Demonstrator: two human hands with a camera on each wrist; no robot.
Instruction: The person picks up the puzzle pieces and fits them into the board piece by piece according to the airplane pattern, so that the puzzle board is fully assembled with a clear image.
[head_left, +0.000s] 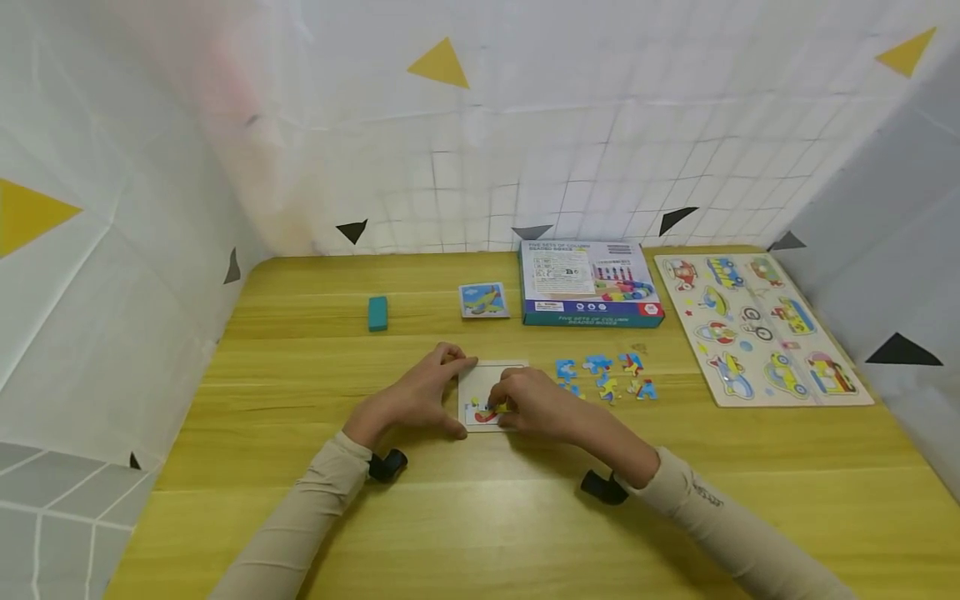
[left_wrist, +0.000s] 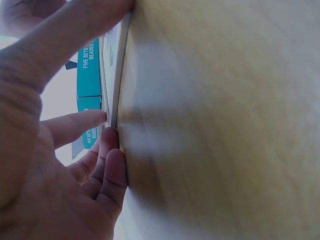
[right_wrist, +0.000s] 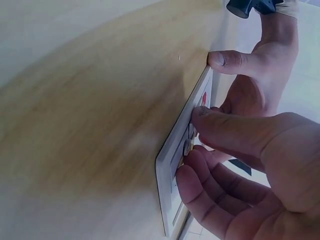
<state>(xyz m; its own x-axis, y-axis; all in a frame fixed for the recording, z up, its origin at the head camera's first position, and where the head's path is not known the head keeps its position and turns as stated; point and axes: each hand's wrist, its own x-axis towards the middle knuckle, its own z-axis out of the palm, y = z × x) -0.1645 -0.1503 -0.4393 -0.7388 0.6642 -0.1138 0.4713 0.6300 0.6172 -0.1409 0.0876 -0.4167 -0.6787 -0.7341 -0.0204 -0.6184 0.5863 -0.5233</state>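
Puzzle piece point(right_wrist: 187, 147): at the tray's point(head_left: 483, 382) near end, likely light and stiff; hold its sides.
Left hand point(head_left: 417, 395): you spread it along the tray's left edge.
Right hand point(head_left: 536, 402): you pinch the piece.

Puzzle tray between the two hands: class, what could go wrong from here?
The left hand touches the puzzle tray only along its left side, so hard pressing by the right hand might shift it. The right hand also lies close to the loose pieces and could nudge them.
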